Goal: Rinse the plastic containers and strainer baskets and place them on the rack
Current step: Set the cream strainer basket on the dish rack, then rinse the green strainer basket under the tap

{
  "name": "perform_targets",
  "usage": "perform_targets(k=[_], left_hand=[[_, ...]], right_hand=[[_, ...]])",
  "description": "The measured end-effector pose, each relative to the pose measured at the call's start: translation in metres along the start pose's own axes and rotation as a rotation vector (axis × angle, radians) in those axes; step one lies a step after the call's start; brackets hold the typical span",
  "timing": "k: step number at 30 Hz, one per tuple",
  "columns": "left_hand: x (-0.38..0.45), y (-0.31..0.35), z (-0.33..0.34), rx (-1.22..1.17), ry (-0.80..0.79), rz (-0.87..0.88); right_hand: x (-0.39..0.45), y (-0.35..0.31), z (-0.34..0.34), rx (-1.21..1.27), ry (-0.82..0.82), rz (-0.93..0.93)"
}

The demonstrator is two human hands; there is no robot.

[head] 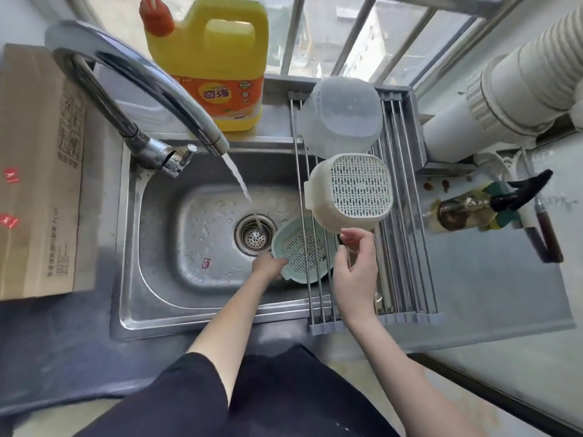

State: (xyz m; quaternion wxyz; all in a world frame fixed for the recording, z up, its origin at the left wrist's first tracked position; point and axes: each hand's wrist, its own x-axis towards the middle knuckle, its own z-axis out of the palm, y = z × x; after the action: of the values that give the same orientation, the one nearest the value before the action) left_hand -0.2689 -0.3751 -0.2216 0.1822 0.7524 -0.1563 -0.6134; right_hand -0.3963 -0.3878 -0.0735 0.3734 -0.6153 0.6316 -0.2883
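A clear plastic container (339, 116) lies upside down at the back of the roll-up rack (405, 247). In front of it a white strainer basket (350, 192) also lies upside down on the rack bars. My right hand (355, 272) hovers at that basket's near edge, fingers loosely curled and fingertips just touching or beside the rim. A pale green strainer basket (296, 250) sits tilted in the sink, partly under the rack. My left hand (268, 266) grips its near left rim. Water runs from the faucet (142, 77) into the drain (254, 236) beside it.
The steel sink (189, 241) is wet. A yellow detergent jug (208, 64) stands on the sill behind it. A cardboard box (38, 171) lies at the left. An oil bottle (467, 209) and a dark utensil lie on the counter at the right, near white pipes (504, 89).
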Motion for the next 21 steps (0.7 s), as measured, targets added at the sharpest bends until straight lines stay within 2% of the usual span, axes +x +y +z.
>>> perform_targets(k=[3,7,10,18,21], left_hand=[[0.005,0.0,-0.005,-0.029,0.017,-0.005],[0.001,0.008,-0.031,0.021,0.136,0.02],[-0.011,0.013,-0.057,-0.069,0.178,0.036],[-0.082,-0.006,-0.155,-0.201,0.291,0.302],[-0.099,-0.014,-0.185,-0.185,0.326,0.391]], right_hand=[[-0.003,0.0,0.01,-0.013,-0.067,0.017],[-0.003,-0.002,0.022,-0.026,-0.115,0.023],[-0.001,-0.009,0.029,-0.034,-0.165,0.005],[0.008,-0.034,0.047,0.027,-0.191,0.05],[0.013,-0.04,0.056,0.014,-0.209,0.046]])
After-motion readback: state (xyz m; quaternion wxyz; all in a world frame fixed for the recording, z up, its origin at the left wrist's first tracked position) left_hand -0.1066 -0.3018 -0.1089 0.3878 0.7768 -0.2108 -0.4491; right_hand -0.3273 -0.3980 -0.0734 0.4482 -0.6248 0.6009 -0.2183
